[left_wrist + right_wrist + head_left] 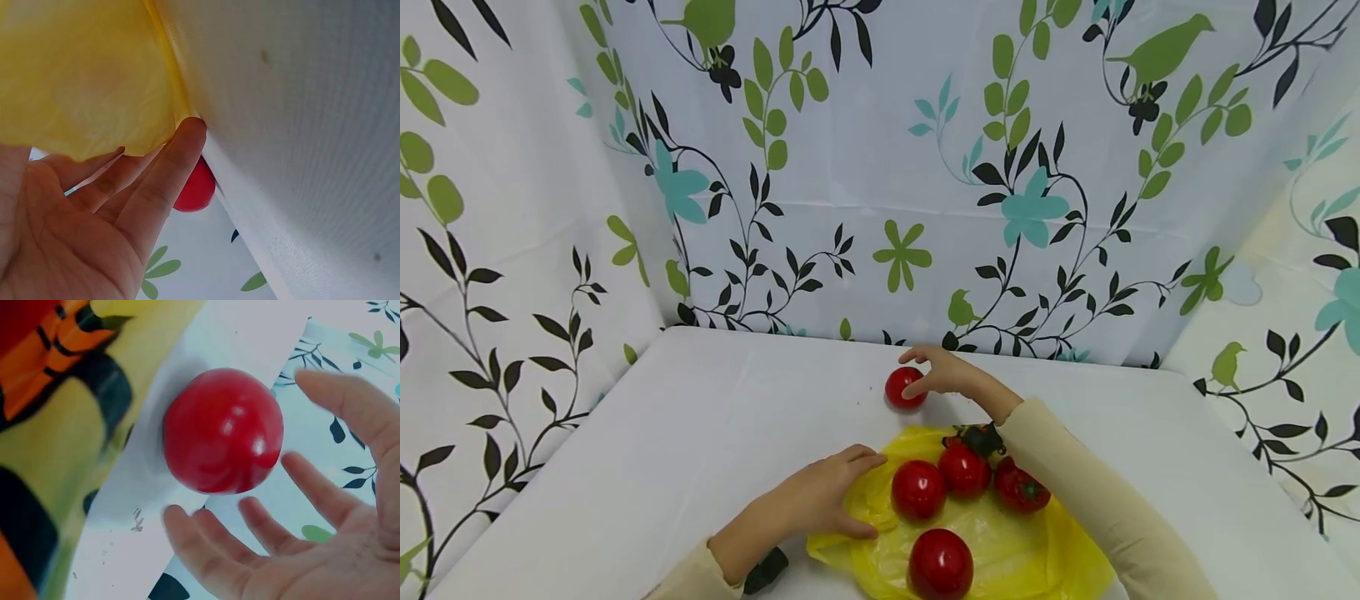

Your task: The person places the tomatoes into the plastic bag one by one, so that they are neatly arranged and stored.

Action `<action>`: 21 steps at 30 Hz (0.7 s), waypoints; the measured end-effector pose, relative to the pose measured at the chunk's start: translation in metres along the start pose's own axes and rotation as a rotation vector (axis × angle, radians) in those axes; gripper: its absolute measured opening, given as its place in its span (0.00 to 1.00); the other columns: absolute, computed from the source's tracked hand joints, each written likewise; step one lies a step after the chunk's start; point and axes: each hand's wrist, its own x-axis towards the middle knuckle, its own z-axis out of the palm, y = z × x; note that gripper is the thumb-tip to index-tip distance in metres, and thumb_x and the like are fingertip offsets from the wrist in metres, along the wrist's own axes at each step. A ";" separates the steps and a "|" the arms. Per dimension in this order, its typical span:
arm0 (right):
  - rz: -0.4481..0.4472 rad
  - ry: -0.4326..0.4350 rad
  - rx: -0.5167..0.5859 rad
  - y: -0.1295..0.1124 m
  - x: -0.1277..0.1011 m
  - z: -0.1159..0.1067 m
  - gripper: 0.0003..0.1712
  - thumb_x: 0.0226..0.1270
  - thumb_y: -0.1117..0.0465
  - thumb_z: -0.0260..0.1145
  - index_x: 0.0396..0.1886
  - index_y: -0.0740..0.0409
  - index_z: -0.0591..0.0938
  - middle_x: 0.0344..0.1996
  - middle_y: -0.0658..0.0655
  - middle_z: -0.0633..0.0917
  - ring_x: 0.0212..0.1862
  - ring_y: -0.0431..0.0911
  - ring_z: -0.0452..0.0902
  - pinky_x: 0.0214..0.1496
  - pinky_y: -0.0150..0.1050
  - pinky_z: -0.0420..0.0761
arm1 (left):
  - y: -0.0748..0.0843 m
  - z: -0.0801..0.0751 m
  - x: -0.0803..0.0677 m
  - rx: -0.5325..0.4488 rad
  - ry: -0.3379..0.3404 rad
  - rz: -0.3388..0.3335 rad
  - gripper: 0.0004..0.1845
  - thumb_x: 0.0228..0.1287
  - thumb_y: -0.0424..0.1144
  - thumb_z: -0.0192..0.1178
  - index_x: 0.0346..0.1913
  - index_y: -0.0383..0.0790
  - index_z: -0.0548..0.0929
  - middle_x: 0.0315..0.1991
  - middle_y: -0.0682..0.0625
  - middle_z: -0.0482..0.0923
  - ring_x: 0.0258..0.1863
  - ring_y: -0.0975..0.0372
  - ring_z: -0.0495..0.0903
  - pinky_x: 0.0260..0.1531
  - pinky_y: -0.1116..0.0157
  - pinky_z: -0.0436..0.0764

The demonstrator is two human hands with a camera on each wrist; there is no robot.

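**Right hand cupped at a lone tomato while the left pins the yellow bag**

The right hand [943, 373] reaches toward the back edge of the white table [662, 442], fingers spread and relaxed around a single red tomato [904, 387] that sits apart from the rest. In the right wrist view the fingers [262, 528] curve loosely beside the fruit without closing on it, and a thin gap shows, so the hand is released and grips nothing. The left hand [820, 500] lies flat with straight fingers on the left edge of a yellow plastic bag [1000, 550] near the front edge of the table; the left wrist view shows a fingertip [190, 128] pressing the film down rather than pinching it.

Four more tomatoes [919, 490] rest on the bag, close together, one still with its green calyx.

The lone tomato looks smooth, glossy and round, so I judge it light, likely to roll at a nudge and somewhat slippery. Its skin would bruise under a hard squeeze. A gentle wrap round its widest part, fingers on one side and thumb opposite, seems the soundest hold. The bag is thin and limp and will shift unless held.

The table is covered in plain white cloth with a few small specks. A white curtain [880, 167] printed with green, teal and black leaves and birds encloses it at the back and both sides.
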 end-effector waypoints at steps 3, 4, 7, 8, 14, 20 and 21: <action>0.035 -0.051 0.008 0.000 0.000 0.000 0.34 0.58 0.59 0.73 0.65 0.54 0.74 0.67 0.65 0.67 0.59 0.58 0.70 0.57 0.56 0.79 | 0.001 0.001 0.000 0.022 0.003 0.014 0.43 0.51 0.58 0.72 0.68 0.41 0.71 0.64 0.48 0.70 0.59 0.56 0.75 0.58 0.54 0.77; 0.044 -0.060 0.010 0.000 0.001 0.000 0.34 0.58 0.59 0.73 0.65 0.54 0.74 0.67 0.65 0.66 0.60 0.58 0.70 0.57 0.56 0.79 | 0.001 0.001 0.000 0.028 0.004 0.017 0.43 0.51 0.58 0.72 0.68 0.41 0.71 0.64 0.48 0.70 0.59 0.56 0.75 0.58 0.54 0.77; 0.060 -0.065 0.015 0.000 0.004 -0.002 0.34 0.58 0.61 0.73 0.65 0.54 0.73 0.66 0.65 0.67 0.60 0.59 0.70 0.55 0.54 0.81 | 0.002 0.000 0.001 0.048 0.009 0.031 0.43 0.52 0.57 0.72 0.68 0.39 0.71 0.64 0.47 0.70 0.59 0.56 0.75 0.59 0.55 0.77; 0.068 -0.063 0.021 -0.001 0.006 -0.002 0.34 0.59 0.61 0.72 0.65 0.54 0.73 0.66 0.65 0.68 0.60 0.58 0.71 0.55 0.53 0.81 | 0.002 -0.001 0.001 0.048 0.010 0.032 0.43 0.52 0.57 0.72 0.68 0.39 0.71 0.64 0.47 0.70 0.59 0.55 0.75 0.59 0.55 0.77; 0.093 -0.054 0.070 0.001 0.013 0.001 0.33 0.58 0.63 0.73 0.63 0.56 0.73 0.62 0.66 0.72 0.58 0.57 0.73 0.53 0.51 0.83 | 0.000 0.000 0.001 0.032 0.013 0.030 0.43 0.52 0.56 0.72 0.68 0.39 0.71 0.64 0.47 0.70 0.59 0.55 0.75 0.60 0.55 0.76; 0.079 -0.054 0.043 0.005 0.018 0.003 0.33 0.56 0.65 0.74 0.62 0.56 0.73 0.61 0.65 0.73 0.56 0.56 0.73 0.50 0.47 0.84 | -0.002 0.000 0.001 0.032 0.009 0.037 0.43 0.52 0.56 0.72 0.68 0.40 0.71 0.64 0.47 0.70 0.59 0.56 0.75 0.59 0.56 0.77; 0.072 -0.047 0.038 0.005 0.018 0.002 0.33 0.55 0.65 0.74 0.62 0.56 0.73 0.61 0.65 0.73 0.56 0.56 0.73 0.49 0.46 0.85 | -0.002 -0.001 0.001 0.036 0.011 0.038 0.43 0.52 0.57 0.72 0.68 0.40 0.71 0.64 0.47 0.70 0.59 0.56 0.75 0.59 0.56 0.77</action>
